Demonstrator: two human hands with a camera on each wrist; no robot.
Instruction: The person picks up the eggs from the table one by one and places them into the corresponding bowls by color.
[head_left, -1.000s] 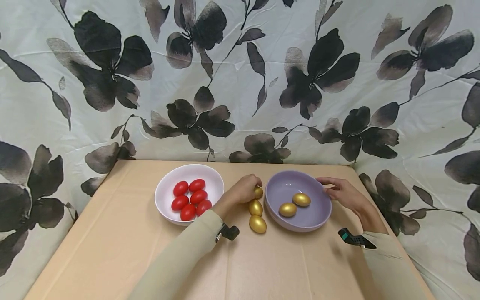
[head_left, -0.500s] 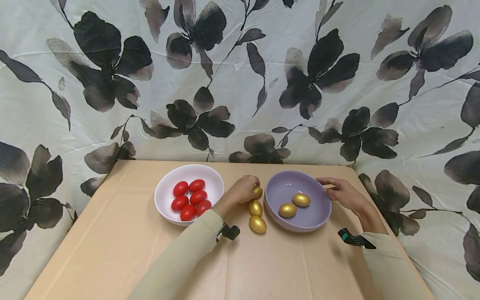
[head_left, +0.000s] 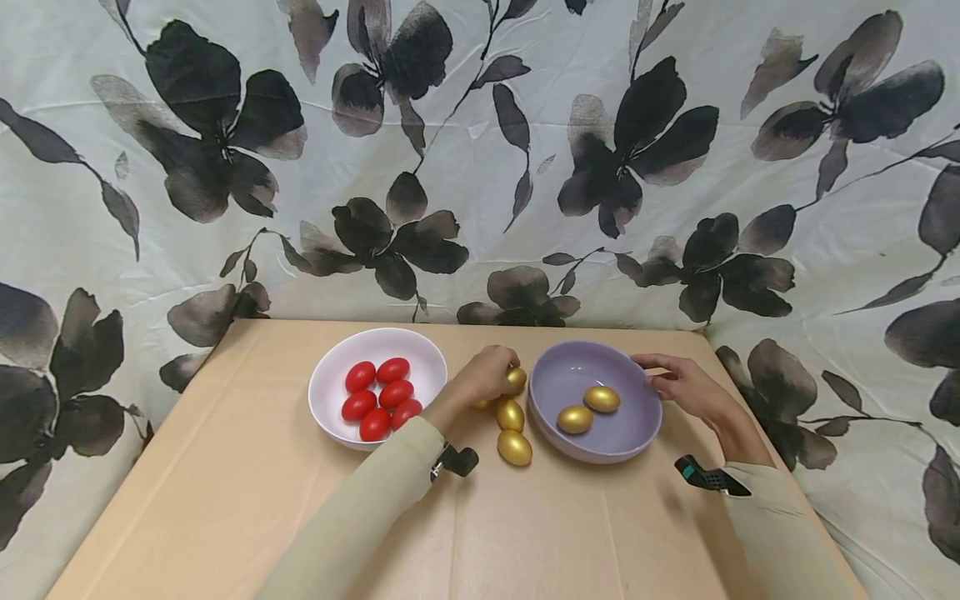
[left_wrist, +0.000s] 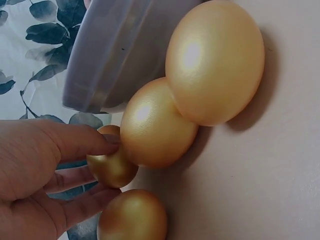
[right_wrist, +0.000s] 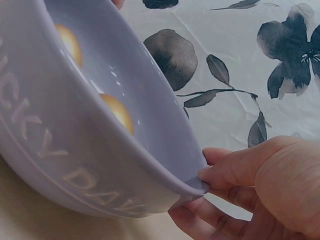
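Note:
My left hand (head_left: 483,377) is at the far end of a row of gold eggs left of the purple bowl. Its thumb and fingers pinch the farthest gold egg (left_wrist: 114,165). Two more gold eggs, a middle one (head_left: 511,414) and a near one (head_left: 514,448), lie on the table beside the bowl. Another gold egg (left_wrist: 132,217) sits by the fingertips, mostly hidden under the hand in the head view. My right hand (head_left: 690,386) holds the rim of the purple bowl (right_wrist: 165,165) between thumb and fingers. Inside it lie two gold eggs (head_left: 588,408).
A white bowl (head_left: 324,392) with several red eggs (head_left: 377,423) stands to the left, behind my left forearm. The wooden-toned table (head_left: 525,533) ends at a floral cloth (head_left: 480,167) hanging behind it.
My left hand has shifted slightly, and the farthest gold egg shows more fully. Part of another gold egg now shows beneath the hand. The right hand and both bowls look unchanged.

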